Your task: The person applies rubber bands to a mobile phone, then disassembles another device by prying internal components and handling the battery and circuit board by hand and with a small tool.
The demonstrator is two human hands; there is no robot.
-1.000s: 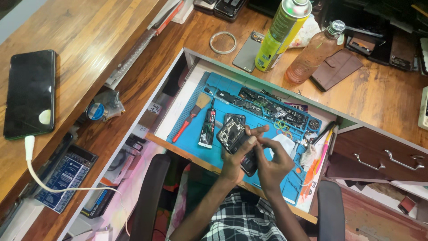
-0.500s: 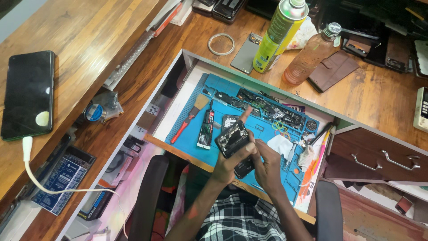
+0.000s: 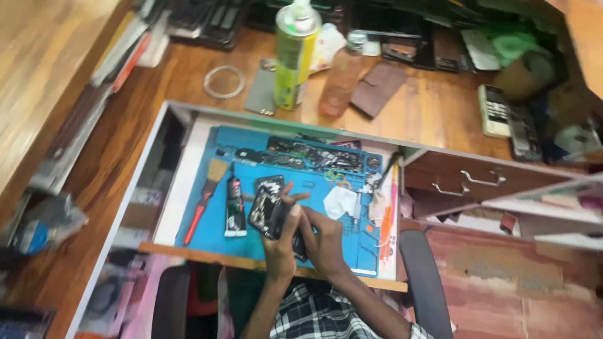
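Note:
Both my hands hold a dark opened phone [image 3: 269,212] over a blue work mat [image 3: 207,235] in a pulled-out drawer. My left hand [image 3: 281,242] grips the phone from below, thumb up along its edge. My right hand [image 3: 323,238] closes on its lower right part, fingers on its back. On the mat lie a red-handled brush [image 3: 206,201], a black tube [image 3: 235,207], a white cloth [image 3: 340,201] and several small dark parts [image 3: 314,157] along the far side.
On the wooden desk behind the drawer stand a green spray can [image 3: 292,56] and a clear bottle [image 3: 342,78]. A brown wallet [image 3: 377,88], a ring of tape [image 3: 223,81], a grey phone cover [image 3: 260,94] and a remote [image 3: 494,110] lie there. A drawer with metal handles [image 3: 468,182] is at right.
The camera has swung right, so the black phone and cable on the left desk left the view. My hands stay on the opened phone, which has shifted little over the mat.

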